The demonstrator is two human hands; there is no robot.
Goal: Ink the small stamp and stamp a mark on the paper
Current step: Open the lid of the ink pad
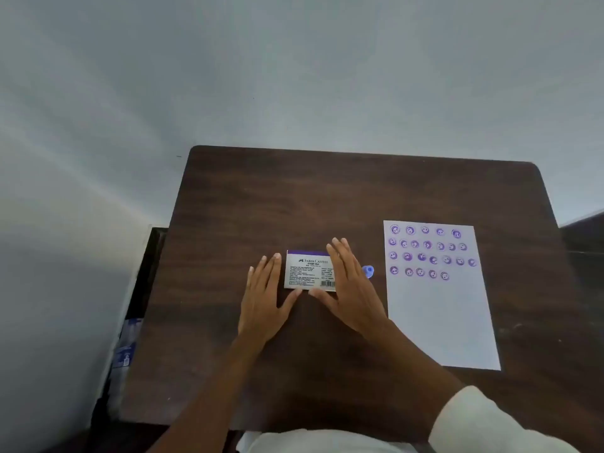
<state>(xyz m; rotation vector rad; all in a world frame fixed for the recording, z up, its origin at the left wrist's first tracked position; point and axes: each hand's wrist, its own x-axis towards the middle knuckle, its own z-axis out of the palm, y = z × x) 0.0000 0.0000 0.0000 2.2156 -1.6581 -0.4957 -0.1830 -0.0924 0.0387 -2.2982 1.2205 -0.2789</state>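
Note:
A closed stamp pad box, white with a purple top strip and printed label, lies flat in the middle of the dark wooden table. My left hand lies beside the box's left edge, fingers apart, thumb touching its near corner. My right hand covers the box's right end, fingers spread, thumb at the near edge. A small blue stamp stands just right of my right hand, partly hidden by it. The white paper lies at the right, its upper part filled with several purple round marks.
The table's left edge drops to a dark gap where a blue-and-white packet leans against the pale wall. The table's far edge meets the wall. A white sleeve covers my right forearm near the table's front edge.

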